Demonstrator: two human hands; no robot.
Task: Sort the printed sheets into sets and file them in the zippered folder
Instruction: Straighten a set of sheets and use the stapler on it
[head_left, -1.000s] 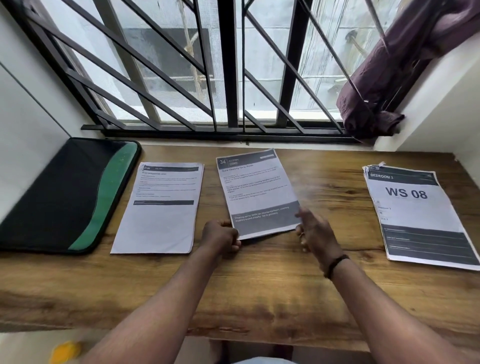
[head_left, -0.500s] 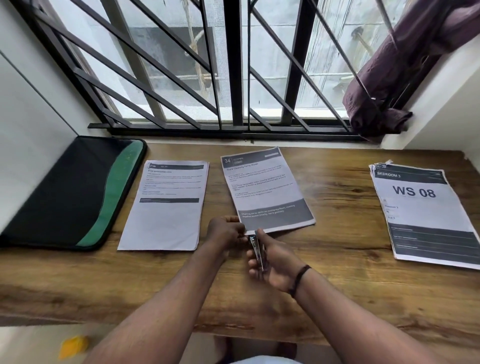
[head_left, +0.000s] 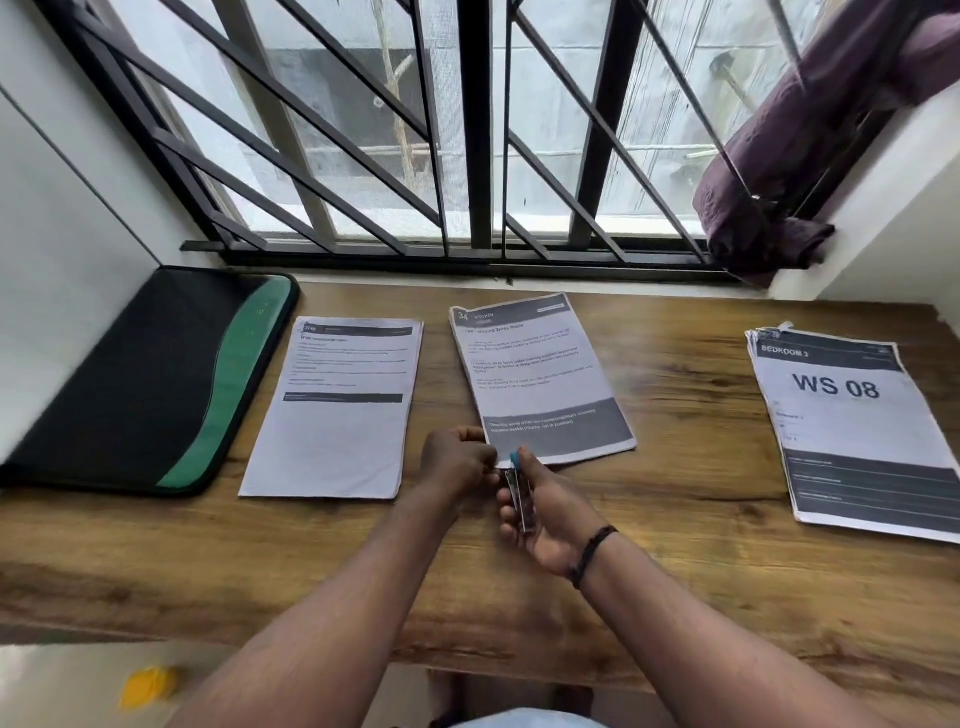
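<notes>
Three sets of printed sheets lie on the wooden table (head_left: 675, 571): a left set (head_left: 337, 415), a middle "Kitchen" set (head_left: 540, 379) and a right "WS 08" set (head_left: 852, 431). The black and green zippered folder (head_left: 140, 384) lies shut at the far left. My left hand (head_left: 457, 460) pinches the near left corner of the middle set. My right hand (head_left: 545, 514) holds a small metal stapler (head_left: 519, 493) with a blue tip, its nose at that same corner.
A barred window (head_left: 467, 130) runs along the table's back edge. A purple cloth (head_left: 779, 156) hangs bundled at the back right. White walls close in both sides. A yellow object (head_left: 148, 686) lies on the floor below left.
My right hand left the middle set's right edge, came back holding the stapler, and has moved it up to the corner that my left hand grips.
</notes>
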